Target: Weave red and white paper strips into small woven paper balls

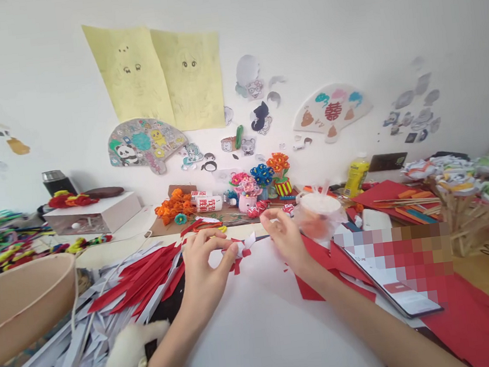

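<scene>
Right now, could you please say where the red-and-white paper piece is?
In the head view, the red-and-white paper piece is just left of centre, held by the left hand, over the white sheet.

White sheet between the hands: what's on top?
On the white sheet, tiny red scraps; over it, a red-and-white paper piece in the left hand. Whatever the left forearm covers is hidden.

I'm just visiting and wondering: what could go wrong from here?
Two things, perhaps:
1. The cup stands close to the right hand. A careless knock might spill it onto the red paper nearby.
2. The left hand pinches a small white paper piece between thumb and fingers; squeezed too hard it could crumple, held too loosely it might slip.
</scene>
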Demonstrator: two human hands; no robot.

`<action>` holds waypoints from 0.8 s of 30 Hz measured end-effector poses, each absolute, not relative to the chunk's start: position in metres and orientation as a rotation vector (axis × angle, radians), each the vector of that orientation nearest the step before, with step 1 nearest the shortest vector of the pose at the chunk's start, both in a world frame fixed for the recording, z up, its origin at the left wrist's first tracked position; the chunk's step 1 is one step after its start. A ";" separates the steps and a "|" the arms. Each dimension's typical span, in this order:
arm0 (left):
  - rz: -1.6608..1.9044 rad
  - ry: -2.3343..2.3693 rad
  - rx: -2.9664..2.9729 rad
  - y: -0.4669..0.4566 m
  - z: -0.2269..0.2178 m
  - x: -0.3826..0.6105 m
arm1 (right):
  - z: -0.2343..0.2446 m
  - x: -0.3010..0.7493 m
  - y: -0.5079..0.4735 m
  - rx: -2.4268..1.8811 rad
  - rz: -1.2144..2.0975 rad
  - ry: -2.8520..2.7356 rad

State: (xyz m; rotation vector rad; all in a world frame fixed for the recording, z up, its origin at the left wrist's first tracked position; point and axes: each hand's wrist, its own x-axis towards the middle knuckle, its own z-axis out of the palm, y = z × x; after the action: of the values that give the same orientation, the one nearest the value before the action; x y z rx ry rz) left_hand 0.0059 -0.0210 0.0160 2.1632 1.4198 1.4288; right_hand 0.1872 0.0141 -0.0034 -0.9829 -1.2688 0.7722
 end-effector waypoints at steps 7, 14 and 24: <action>1.473 1.439 2.083 -0.018 0.013 0.005 | -0.005 0.181 -0.004 -0.843 0.197 -1.970; 1.363 1.413 2.043 -0.019 0.011 0.007 | -0.022 0.178 0.006 -0.825 0.068 -2.130; 1.314 1.510 1.897 -0.018 0.005 0.009 | -0.026 0.177 0.004 -0.801 -0.107 -2.137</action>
State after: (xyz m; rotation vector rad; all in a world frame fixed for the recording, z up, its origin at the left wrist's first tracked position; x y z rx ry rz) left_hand 0.0090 -0.0177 0.0045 1.8972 1.5098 1.3139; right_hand 0.1773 0.0044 -0.0256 -0.8008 -2.1372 -0.1070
